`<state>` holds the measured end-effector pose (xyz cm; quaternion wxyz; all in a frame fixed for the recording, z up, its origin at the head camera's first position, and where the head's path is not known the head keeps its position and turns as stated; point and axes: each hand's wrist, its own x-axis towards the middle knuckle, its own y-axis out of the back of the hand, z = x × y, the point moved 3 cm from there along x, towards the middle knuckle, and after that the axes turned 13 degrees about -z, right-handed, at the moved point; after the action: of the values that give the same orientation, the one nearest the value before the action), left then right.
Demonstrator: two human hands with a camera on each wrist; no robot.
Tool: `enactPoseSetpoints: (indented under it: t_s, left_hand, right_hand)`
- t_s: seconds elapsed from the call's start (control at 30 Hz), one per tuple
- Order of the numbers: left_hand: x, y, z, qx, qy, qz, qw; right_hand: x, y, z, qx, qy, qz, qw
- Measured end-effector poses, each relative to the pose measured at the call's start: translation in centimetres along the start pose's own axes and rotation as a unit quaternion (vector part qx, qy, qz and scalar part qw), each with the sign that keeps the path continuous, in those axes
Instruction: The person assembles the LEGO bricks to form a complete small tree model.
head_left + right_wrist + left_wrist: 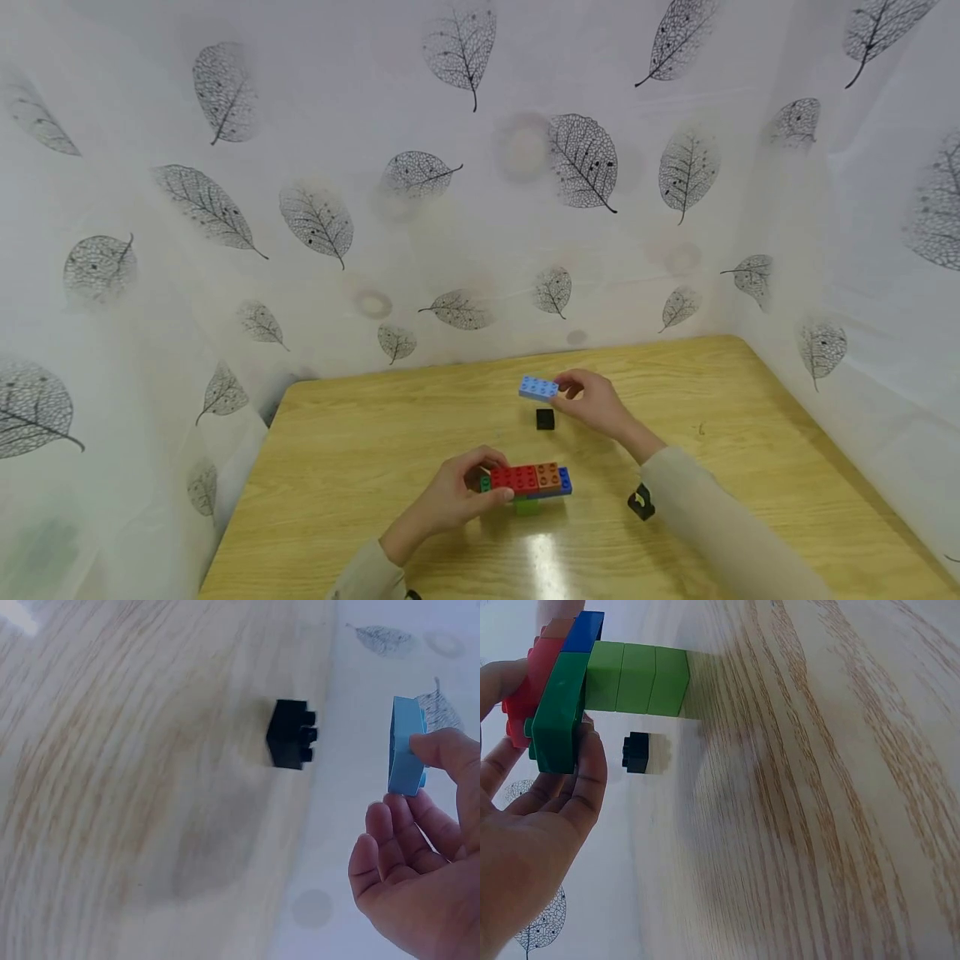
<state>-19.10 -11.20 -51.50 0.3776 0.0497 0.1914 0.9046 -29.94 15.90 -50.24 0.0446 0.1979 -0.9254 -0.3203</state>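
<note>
In the head view my left hand (457, 493) grips the left end of a toy-brick build, with a red brick (513, 478) and an orange brick (548, 475) on top of a blue brick (566, 481). The left wrist view shows a dark green brick (559, 712) at the near end and a column of light green bricks (636, 678) under the middle, reaching down to the table. My right hand (597, 406) pinches a light blue brick (538, 387) by its right end, studs up, held above the table. A black brick (545, 419) stands just below it.
A black curved piece (641, 503) lies on the wooden table (360, 467) beside the right sleeve. Behind the table and along its sides hangs a white leaf-print curtain (480, 233).
</note>
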Motion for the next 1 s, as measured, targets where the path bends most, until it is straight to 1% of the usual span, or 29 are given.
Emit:
enactPoseSetpoints:
  t_s: [0.2, 0.43, 0.57, 0.73, 1.0]
  left_hand:
    - [0.1, 0.1, -0.1, 0.003, 0.006, 0.001, 1.0000]
    - [0.0, 0.1, -0.2, 0.004, -0.005, 0.001, 1.0000]
    - [0.1, 0.1, -0.3, 0.010, -0.008, 0.006, 0.9999]
    - [0.1, 0.1, -0.3, 0.022, -0.012, 0.010, 0.9996]
    - [0.0, 0.2, -0.2, 0.024, -0.002, 0.013, 0.9996]
  right_hand:
    - [-1.3, 0.1, -2.0, -0.007, 0.037, -0.015, 0.999]
    - [-3.2, -0.2, -3.7, 0.002, 0.070, -0.049, 0.996]
    - [-4.3, -0.4, -4.3, 0.000, 0.086, -0.058, 0.995]
    - [-5.6, -0.8, -4.9, -0.018, 0.103, -0.066, 0.992]
    - [-7.3, -1.3, -5.6, -0.031, 0.126, -0.088, 0.988]
